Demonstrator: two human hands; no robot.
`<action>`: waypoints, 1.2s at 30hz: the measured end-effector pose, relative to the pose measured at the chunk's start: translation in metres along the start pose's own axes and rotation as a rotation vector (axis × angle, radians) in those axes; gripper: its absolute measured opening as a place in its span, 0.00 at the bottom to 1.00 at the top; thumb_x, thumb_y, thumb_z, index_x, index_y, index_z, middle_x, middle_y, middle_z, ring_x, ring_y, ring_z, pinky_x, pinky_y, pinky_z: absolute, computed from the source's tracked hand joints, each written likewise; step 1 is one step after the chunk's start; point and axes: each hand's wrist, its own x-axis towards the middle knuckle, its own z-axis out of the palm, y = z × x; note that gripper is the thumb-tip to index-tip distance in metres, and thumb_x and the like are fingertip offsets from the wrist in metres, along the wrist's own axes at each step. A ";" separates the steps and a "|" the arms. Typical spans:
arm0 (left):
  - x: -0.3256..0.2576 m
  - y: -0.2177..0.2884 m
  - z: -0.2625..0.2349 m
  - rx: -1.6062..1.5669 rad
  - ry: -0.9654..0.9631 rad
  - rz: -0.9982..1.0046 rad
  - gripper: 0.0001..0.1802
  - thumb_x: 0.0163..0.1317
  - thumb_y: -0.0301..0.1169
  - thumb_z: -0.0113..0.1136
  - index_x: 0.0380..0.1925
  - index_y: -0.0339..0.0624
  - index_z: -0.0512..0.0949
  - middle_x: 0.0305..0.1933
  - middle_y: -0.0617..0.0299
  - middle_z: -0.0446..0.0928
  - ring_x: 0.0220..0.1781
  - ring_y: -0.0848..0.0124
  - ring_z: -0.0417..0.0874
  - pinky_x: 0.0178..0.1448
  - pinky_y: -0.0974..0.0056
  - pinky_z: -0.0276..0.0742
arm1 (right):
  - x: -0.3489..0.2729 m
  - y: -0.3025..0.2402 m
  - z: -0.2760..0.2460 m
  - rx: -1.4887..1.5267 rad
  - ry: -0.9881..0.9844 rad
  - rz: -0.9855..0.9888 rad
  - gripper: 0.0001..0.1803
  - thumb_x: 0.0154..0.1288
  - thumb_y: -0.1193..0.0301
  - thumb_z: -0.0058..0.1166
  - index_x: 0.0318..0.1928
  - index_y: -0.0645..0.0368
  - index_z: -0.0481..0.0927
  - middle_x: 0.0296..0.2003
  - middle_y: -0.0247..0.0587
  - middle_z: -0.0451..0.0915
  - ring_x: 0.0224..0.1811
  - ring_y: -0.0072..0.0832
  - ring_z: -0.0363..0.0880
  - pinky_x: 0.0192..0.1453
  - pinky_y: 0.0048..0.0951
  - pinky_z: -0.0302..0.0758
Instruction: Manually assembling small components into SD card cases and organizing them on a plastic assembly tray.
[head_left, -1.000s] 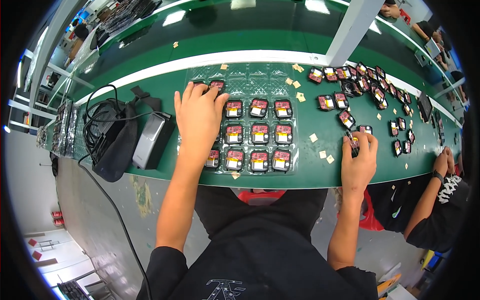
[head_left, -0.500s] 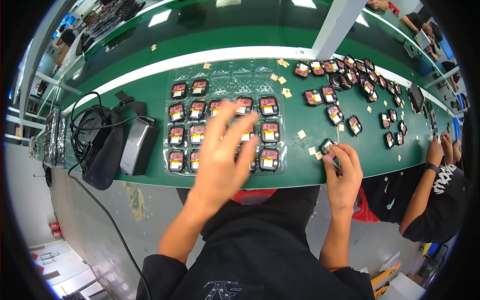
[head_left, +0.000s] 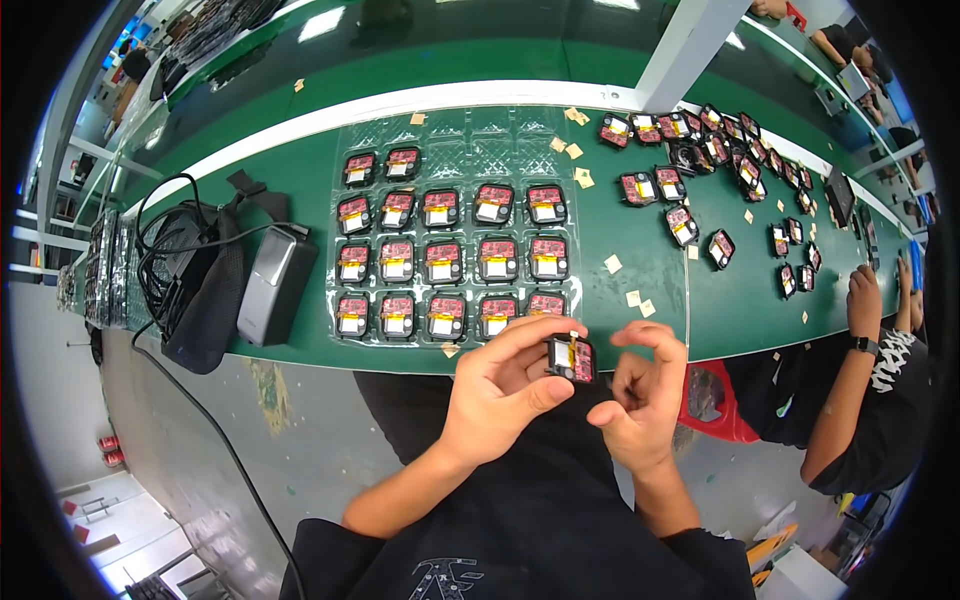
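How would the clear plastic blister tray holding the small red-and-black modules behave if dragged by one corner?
The clear plastic blister tray looks thin, so it probably flexes rather than sliding stiffly. The small red-and-black modules sit in pockets and likely stay put. On the smooth green bench it would probably slip easily.

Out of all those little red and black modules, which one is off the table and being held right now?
The module pinched in the left hand, just below the tray's bottom row; every other one lies in the tray or on the green table.
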 end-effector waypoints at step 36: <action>-0.008 -0.003 -0.004 0.016 0.050 -0.021 0.31 0.64 0.28 0.72 0.64 0.25 0.73 0.66 0.53 0.70 0.62 0.65 0.79 0.64 0.61 0.78 | 0.005 0.003 0.001 -0.429 -0.015 -0.264 0.12 0.54 0.84 0.71 0.41 0.65 0.87 0.32 0.41 0.84 0.27 0.30 0.83 0.30 0.28 0.79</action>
